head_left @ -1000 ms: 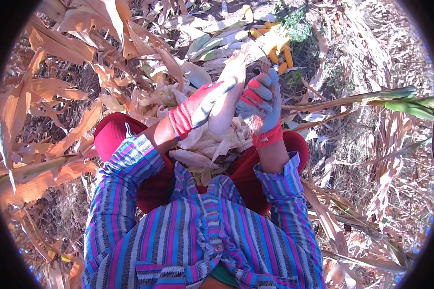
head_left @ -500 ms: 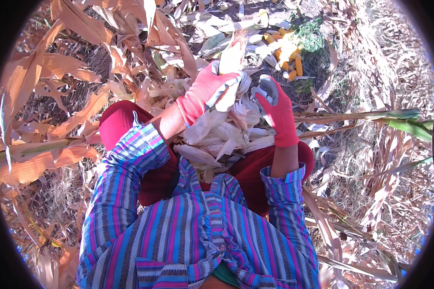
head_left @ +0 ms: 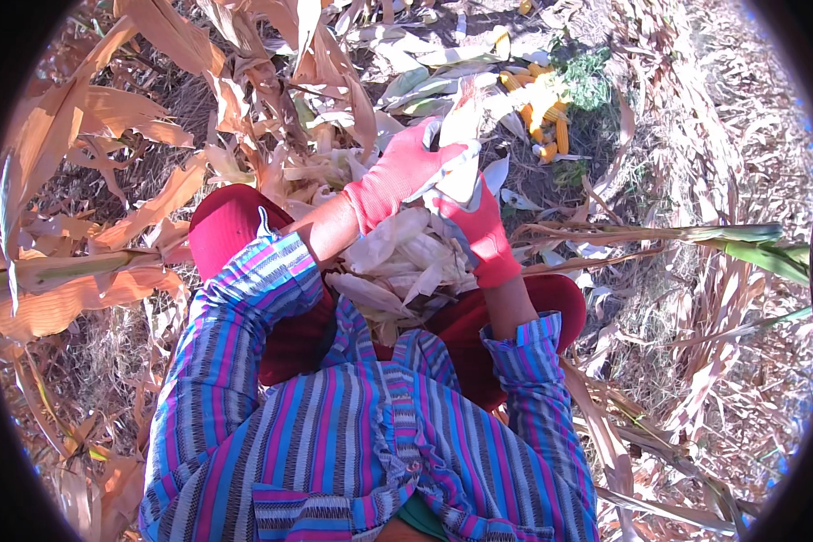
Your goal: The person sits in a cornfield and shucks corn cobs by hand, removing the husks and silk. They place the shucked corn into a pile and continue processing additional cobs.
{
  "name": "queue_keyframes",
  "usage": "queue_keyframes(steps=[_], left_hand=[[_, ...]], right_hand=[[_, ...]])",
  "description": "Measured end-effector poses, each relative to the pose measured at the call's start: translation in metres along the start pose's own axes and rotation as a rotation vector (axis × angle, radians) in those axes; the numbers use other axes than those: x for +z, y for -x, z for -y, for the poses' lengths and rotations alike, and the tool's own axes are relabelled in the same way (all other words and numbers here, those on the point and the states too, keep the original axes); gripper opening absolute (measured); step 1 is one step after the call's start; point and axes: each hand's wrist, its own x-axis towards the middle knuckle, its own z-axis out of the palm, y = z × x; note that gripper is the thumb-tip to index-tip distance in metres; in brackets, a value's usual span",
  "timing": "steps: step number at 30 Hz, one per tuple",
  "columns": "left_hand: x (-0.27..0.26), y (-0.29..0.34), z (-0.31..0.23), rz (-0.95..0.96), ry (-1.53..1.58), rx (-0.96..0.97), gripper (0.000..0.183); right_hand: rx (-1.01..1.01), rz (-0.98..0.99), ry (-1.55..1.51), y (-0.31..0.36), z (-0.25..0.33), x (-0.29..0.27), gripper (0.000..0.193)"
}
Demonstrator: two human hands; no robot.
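An ear of corn [head_left: 461, 119], still wrapped in pale husk with a reddish silk tip, points away from me. My left hand [head_left: 413, 169], in a red glove with pale grey palm and fingers, is wrapped round its middle. My right hand [head_left: 476, 219], gloved alike, is closed at the ear's near end, right against the left one. What its fingers pinch there looks like husk, partly hidden by the glove. Beneath both hands, a heap of stripped corn husks [head_left: 397, 257] lies between my knees.
Bare yellow corn cobs [head_left: 544, 113] lie piled on the ground beyond my right hand, beside a green feathery weed [head_left: 583, 72]. Tall dry corn stalks and leaves [head_left: 163, 99] crowd the left. A fallen stalk [head_left: 641, 233] reaches in from the right.
My right hand has moved left and closed at the near end of the ear, where before it was apart with curled fingers. The left hand and ear have shifted slightly right.
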Motion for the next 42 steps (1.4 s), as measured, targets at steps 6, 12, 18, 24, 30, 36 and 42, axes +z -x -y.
queue_keyframes(steps=[6, 12, 18, 24, 30, 36, 42], left_hand=[[-0.011, -0.010, -0.004, -0.026, 0.078, 0.135, 0.039], [-0.021, -0.008, -0.014, -0.092, 0.017, 0.057, 0.029], [-0.026, -0.008, -0.012, -0.051, 0.080, 0.106, 0.026], [-0.020, 0.001, -0.040, 0.169, 0.362, 0.009, 0.037], [-0.012, 0.006, -0.047, 0.306, 0.812, -0.133, 0.045], [-0.001, 0.001, -0.020, 0.157, 0.847, -0.131, 0.037], [0.010, 0.004, -0.025, 0.008, 0.984, -0.203, 0.031]], right_hand=[[-0.030, -0.058, 0.153, 0.014, 0.013, 0.006, 0.082], [-0.013, 0.025, 0.154, 0.016, 0.016, 0.001, 0.086], [-0.018, 0.111, 0.067, 0.017, 0.010, -0.003, 0.080], [0.066, 0.258, -0.056, 0.018, 0.019, -0.007, 0.081], [0.106, 0.388, -0.184, 0.021, 0.015, -0.018, 0.083], [0.037, 0.376, -0.007, 0.012, 0.019, -0.026, 0.082], [-0.032, 0.149, -0.142, 0.010, 0.003, -0.018, 0.060]])
